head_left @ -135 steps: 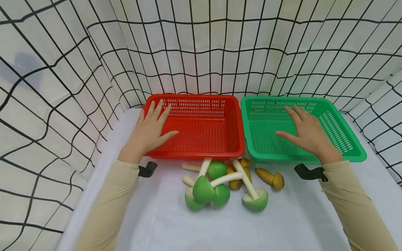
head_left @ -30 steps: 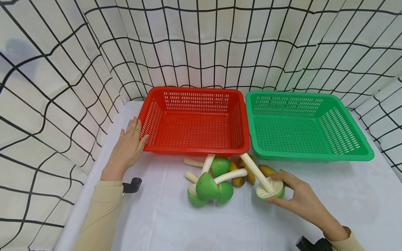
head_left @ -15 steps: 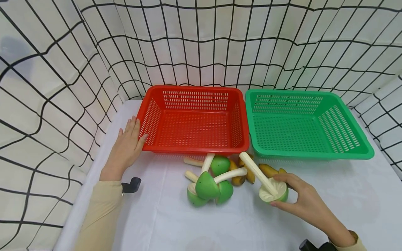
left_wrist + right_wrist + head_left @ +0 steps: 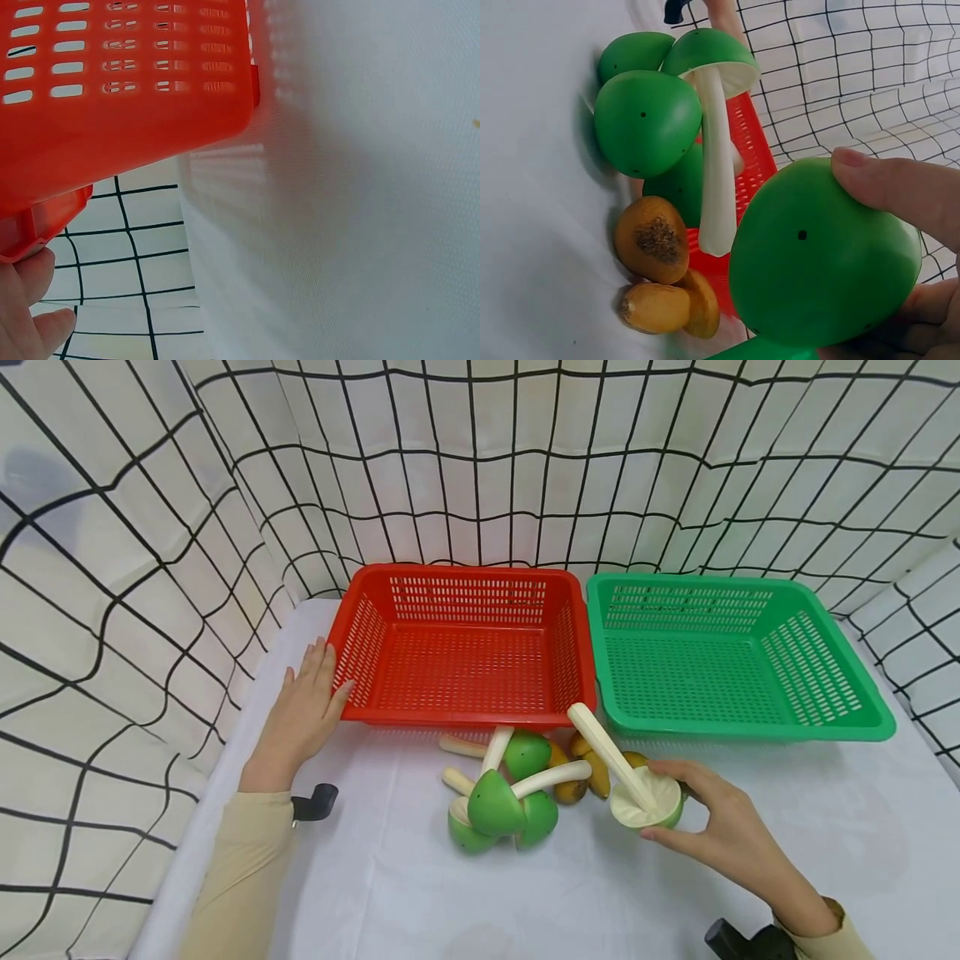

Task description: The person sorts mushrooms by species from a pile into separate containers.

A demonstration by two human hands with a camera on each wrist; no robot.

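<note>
My right hand (image 4: pixel 731 843) pinches a green-capped toy mushroom (image 4: pixel 647 797) by its cap, between thumb and fingers. Its pale stem points up and left, overlapping the red basket's front corner in the head view. In the right wrist view, the cap (image 4: pixel 821 255) fills the lower right with the thumb on its edge. My left hand (image 4: pixel 296 718) rests against the left side of the red basket (image 4: pixel 465 720), fingers extended along the rim. Several more green mushrooms (image 4: pixel 495 806) lie heaped in front of that basket, beside yellow-brown mushrooms (image 4: pixel 570 789).
To the right of the red basket stands a green basket (image 4: pixel 742 728); both are empty. A white cloth (image 4: pixel 420 902) covers the table. Black netting (image 4: pixel 510 460) over white sheeting rises behind and at both sides.
From above the baskets, my left hand has moved to the red basket's left side and my right hand down to a green mushroom, now gripped. Lately that mushroom has shifted slightly up and left.
</note>
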